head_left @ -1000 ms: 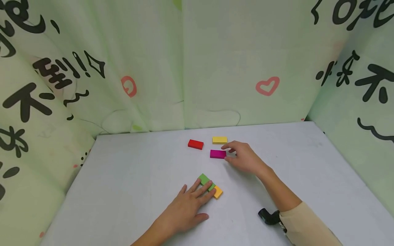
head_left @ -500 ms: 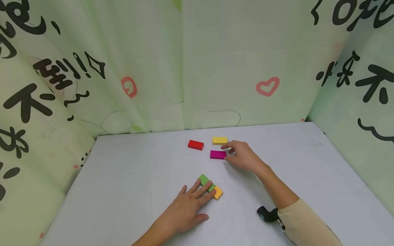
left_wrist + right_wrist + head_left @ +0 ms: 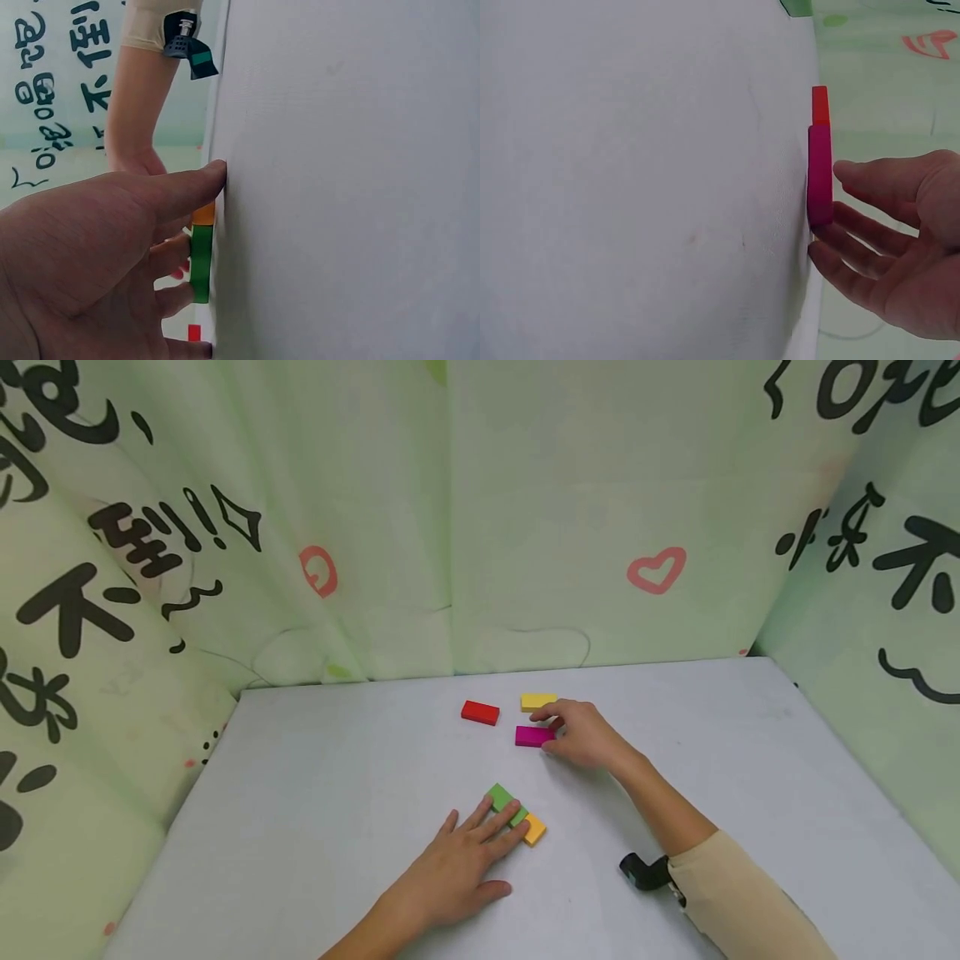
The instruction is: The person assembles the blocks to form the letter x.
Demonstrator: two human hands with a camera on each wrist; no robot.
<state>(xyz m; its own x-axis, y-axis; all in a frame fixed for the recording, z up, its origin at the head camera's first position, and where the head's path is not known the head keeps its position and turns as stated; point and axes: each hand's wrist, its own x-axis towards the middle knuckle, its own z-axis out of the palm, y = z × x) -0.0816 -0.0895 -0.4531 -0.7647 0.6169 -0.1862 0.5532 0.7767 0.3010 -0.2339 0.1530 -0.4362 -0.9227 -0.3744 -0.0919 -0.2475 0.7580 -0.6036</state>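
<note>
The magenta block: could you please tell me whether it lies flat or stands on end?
The magenta block lies flat: both head and right wrist views show its long side running along the table.

Black writing stands on the green curtain [image 3: 525, 527]: a first 不 [image 3: 71, 606] beyond and well left of the left grip [image 3: 461, 872], near slanted exclamation marks [image 3: 180, 525], and a second 不 [image 3: 924, 560] well right of the right grip [image 3: 588, 735]. A red heart outline [image 3: 657, 591] marks the curtain beyond the right grip. Other characters cannot be read surely.

Smooth magenta block [image 3: 529, 737], matt cloth backdrop [image 3: 525, 510]
</note>
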